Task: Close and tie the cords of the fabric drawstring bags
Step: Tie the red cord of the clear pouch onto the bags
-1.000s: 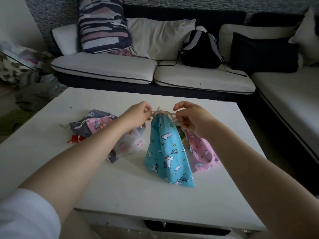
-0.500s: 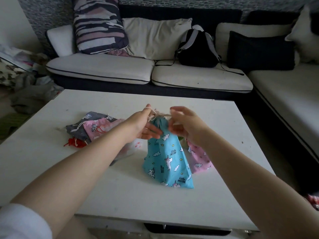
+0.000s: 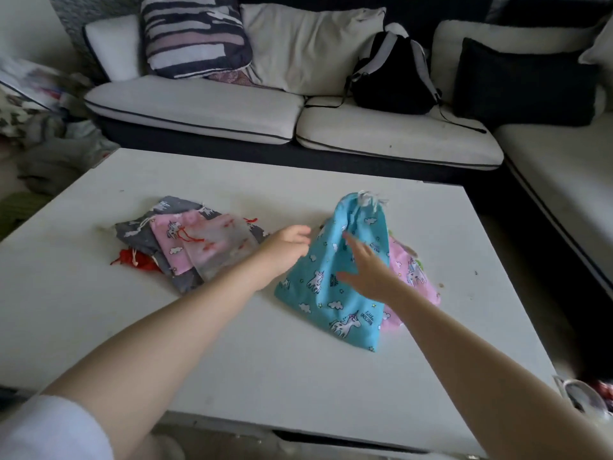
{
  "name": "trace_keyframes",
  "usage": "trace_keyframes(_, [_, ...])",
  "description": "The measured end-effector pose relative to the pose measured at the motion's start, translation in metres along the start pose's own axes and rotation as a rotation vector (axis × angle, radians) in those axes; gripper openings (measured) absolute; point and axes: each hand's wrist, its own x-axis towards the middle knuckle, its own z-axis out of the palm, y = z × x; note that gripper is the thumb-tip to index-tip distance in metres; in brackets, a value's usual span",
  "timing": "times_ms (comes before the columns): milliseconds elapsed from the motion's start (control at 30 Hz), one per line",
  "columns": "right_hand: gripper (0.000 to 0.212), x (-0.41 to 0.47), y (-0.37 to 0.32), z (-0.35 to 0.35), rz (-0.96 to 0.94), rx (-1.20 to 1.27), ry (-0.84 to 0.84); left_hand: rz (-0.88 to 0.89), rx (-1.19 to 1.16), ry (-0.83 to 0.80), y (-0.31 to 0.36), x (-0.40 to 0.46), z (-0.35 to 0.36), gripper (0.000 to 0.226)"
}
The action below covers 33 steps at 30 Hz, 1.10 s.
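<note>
Left hand [image 3: 288, 244]: loosely opened, fingers relaxed and slightly bent, holding nothing; it sits just left of the blue bag, whether touching it I cannot tell.
Right hand [image 3: 366, 268]: spread open with fingers straight, in front of the blue bag's face; contact with the cloth cannot be told, and it holds nothing.
Sofa [image 3: 232, 104]: pale cushions on a dark base, beyond the table's far edge.
Table [image 3: 232, 343]: white top, carrying all the bags.
Black backpack [image 3: 393, 78]: upright on the sofa seat; contents hidden.
Blue bag [image 3: 326, 293]: unicorn print, standing tent-like right of centre on the table, its neck gathered shut, so nothing inside shows.
Pile of bags [image 3: 185, 242]: grey, pink and translucent bags overlapping flat, left of the left hand, with a red one at the near left edge; what they hold cannot be seen.
Pink bag [image 3: 413, 273]: lying behind and right of the blue bag, partly covered by it.
Cord [image 3: 370, 198]: pale, bunched at the blue bag's closed top.
</note>
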Motion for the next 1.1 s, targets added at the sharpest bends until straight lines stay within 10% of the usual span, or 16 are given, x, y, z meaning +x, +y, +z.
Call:
trace_keyframes(333, [0.055,0.053,0.045,0.061,0.175,-0.453,-0.315,-0.157,0.107,0.130,-0.089,0.043,-0.019,0.017])
trace_keyframes(500, [0.036,0.073,-0.013,0.048,0.101,-0.212,0.171,-0.140,0.407,0.337,-0.117,0.073,-0.059,0.032])
trace_keyframes(633, [0.026,0.089,-0.056,0.059,-0.079,-0.101,0.188,0.079,0.375,-0.129,-0.133,0.067,-0.060,0.038])
trace_keyframes(733, [0.027,0.105,-0.069,0.071,-0.096,0.020,0.078,0.226,0.543,0.101,-0.161,0.075,-0.060,0.052])
trace_keyframes(900, [0.035,0.131,-0.083,0.096,0.114,0.282,-0.125,0.163,0.708,-0.187,-0.157,0.076,-0.073,0.054])
trace_keyframes(1100, [0.035,0.145,-0.088,0.119,0.319,0.628,-0.097,0.104,0.302,-0.206,-0.151,0.064,-0.075,0.045])
